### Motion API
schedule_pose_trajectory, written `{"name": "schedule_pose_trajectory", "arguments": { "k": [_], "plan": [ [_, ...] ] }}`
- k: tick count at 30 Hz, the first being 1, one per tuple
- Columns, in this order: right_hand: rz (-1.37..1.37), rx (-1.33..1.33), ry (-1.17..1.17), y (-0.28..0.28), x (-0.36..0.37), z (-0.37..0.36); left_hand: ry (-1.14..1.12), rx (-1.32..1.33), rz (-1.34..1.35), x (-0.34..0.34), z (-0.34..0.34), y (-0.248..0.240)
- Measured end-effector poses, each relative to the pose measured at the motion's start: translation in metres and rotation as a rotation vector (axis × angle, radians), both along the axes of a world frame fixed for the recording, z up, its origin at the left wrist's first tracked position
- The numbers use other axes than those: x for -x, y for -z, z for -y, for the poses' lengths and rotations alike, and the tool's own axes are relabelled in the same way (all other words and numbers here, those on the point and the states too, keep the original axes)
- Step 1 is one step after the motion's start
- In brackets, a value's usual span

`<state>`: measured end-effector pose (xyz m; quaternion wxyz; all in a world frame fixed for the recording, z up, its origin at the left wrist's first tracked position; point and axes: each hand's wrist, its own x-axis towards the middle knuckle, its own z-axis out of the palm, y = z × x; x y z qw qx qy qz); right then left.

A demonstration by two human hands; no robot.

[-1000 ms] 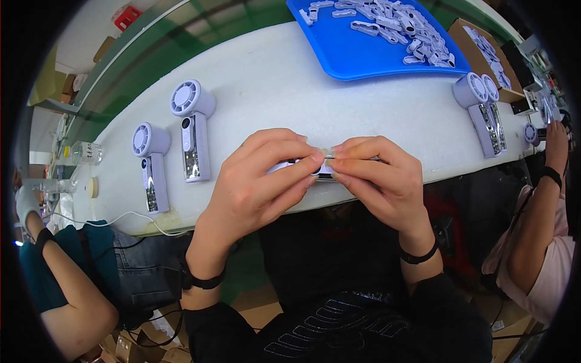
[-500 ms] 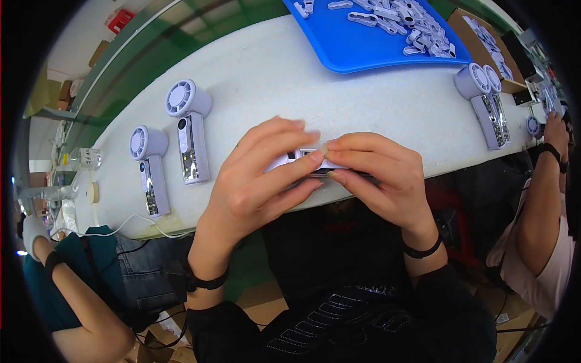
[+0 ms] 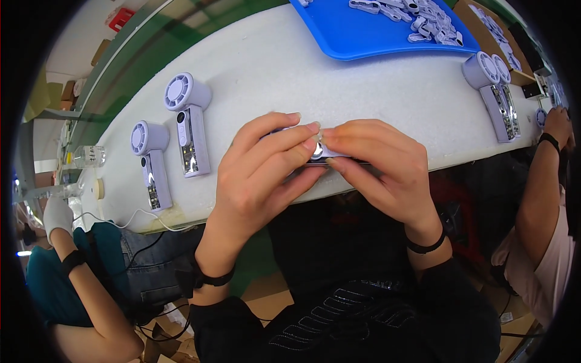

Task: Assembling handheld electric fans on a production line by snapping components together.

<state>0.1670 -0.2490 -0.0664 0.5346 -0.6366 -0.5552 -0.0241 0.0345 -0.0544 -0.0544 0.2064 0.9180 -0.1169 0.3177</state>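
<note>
My left hand (image 3: 263, 166) and my right hand (image 3: 381, 166) meet over the table's near edge, closed around a lavender handheld fan (image 3: 318, 151). Most of the fan is hidden by my fingers; a shiny round spot and a strip of pale casing show between them. The thumbs sit along its near side. Above it, the fingertips of both hands pinch together at a small pale bit (image 3: 321, 137), too small to make out. To the left, two lavender handheld fans with clear handle fronts, a farther one (image 3: 192, 136) and a nearer one (image 3: 154, 169), lie on the white table (image 3: 266, 78).
A blue tray (image 3: 348, 51) of lavender clips (image 3: 426, 21) lies at the far side. More fans (image 3: 497, 100) and a box of parts (image 3: 484, 30) are at the right. A white cable (image 3: 136, 215) crosses the left edge. Co-workers' arms (image 3: 100, 296) flank me.
My fingertips have drawn closer together over the fan, and the left fingers have bent inward. The tray and table fans sit slightly higher in view. The left co-worker's gloved hand has moved up and right.
</note>
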Motion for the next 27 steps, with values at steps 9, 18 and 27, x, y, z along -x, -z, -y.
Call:
{"name": "schedule_pose_trajectory", "arguments": {
  "k": [9,18,27],
  "plan": [
    [-0.031,0.056,0.018,-0.011,0.000,-0.008,-0.070,0.264,0.123,-0.004,0.012,0.002],
    [-0.221,-0.023,0.020,-0.017,-0.003,-0.011,-0.046,0.213,0.071,0.001,0.005,0.002],
    [-0.026,0.022,-0.092,-0.010,-0.003,-0.004,0.022,0.142,0.072,0.002,0.003,-0.005]
  ]
}}
